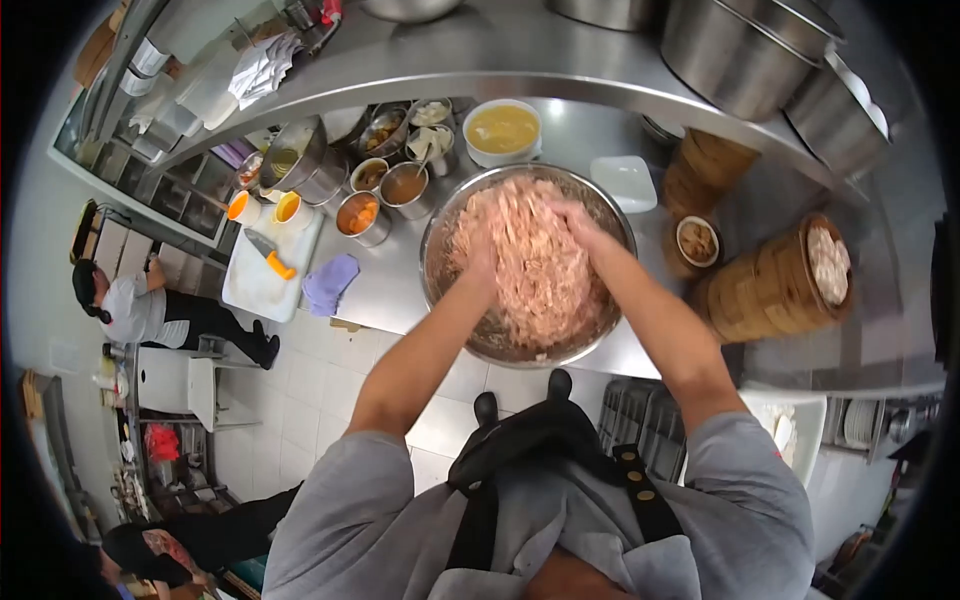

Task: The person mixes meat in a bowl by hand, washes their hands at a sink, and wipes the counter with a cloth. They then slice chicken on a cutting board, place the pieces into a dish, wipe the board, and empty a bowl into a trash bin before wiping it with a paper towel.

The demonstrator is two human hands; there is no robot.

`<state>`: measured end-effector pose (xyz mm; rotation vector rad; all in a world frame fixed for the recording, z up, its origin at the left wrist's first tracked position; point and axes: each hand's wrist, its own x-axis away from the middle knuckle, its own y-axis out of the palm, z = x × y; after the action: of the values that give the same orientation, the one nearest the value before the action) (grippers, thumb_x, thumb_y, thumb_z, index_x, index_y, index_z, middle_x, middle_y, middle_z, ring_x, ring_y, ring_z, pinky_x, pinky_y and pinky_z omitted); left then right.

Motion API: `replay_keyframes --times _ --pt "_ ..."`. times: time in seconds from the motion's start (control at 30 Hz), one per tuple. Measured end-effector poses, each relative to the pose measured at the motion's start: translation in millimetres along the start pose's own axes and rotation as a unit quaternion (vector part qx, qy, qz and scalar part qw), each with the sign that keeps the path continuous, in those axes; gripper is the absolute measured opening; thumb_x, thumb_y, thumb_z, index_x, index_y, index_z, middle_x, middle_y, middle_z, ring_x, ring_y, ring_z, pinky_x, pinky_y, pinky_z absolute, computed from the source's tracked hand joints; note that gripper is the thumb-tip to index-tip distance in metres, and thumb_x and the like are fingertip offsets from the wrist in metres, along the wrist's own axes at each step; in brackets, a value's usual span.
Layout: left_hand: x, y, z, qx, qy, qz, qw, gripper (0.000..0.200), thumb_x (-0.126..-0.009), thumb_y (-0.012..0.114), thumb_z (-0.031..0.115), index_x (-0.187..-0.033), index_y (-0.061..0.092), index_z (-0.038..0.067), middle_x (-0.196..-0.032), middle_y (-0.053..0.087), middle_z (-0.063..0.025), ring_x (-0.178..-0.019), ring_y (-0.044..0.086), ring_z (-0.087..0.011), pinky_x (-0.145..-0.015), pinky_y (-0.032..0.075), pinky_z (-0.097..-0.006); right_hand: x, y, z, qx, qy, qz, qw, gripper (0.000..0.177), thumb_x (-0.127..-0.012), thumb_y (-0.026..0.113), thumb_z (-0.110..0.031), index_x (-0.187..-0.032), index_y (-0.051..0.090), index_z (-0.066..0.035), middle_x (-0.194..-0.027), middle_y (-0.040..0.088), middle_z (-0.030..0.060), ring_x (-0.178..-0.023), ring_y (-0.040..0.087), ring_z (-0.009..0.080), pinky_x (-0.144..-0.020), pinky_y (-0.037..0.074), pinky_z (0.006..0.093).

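Observation:
A wide steel bowl (430, 268) on the steel counter holds a large mound of pale pink minced meat (535, 265). Both of my hands are inside the bowl, against the meat. My left hand (480, 258) presses into the mound's left side, its fingers sunk in the meat and hidden. On the upper right of the mound lies my right hand (572, 220), with its fingers partly covered by meat and blurred.
Steel pots of ingredients (405, 190) and a bowl of yellow liquid (502, 130) stand behind. At left are a cutting board (245, 285), a knife (270, 256) and a purple cloth (330, 284); at right, bamboo steamers (765, 290). An overhead shelf (500, 55) spans the top. Two people are at left.

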<state>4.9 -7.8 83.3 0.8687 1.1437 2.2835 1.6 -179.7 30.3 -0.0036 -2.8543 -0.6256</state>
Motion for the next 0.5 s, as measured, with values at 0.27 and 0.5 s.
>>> replay_keyframes --times 0.27,0.5 --pt "21 49 33 -0.082 0.007 -0.096 0.992 0.031 -0.091 0.049 0.026 -0.111 0.054 0.002 -0.105 0.061 -0.0132 -0.094 0.061 -0.0275 -0.083 0.052 -0.0432 47 108 -94 0.244 -0.1 0.105 0.959 0.041 -0.088 0.053 -0.027 -0.122 0.053 -0.005 -0.118 0.057 0.0065 -0.109 0.052 0.0206 -0.092 0.04 0.0313" --pt "-11 1 45 -0.425 0.053 -0.092 0.899 0.026 -0.082 0.058 0.014 -0.105 0.054 0.003 -0.096 0.062 -0.0139 -0.086 0.063 -0.0279 -0.069 0.054 -0.0404 54 98 -38 0.623 -0.217 0.27 0.701 0.043 -0.084 0.047 -0.036 -0.115 0.059 -0.009 -0.113 0.059 0.0185 -0.103 0.056 0.0335 -0.085 0.045 0.0405"
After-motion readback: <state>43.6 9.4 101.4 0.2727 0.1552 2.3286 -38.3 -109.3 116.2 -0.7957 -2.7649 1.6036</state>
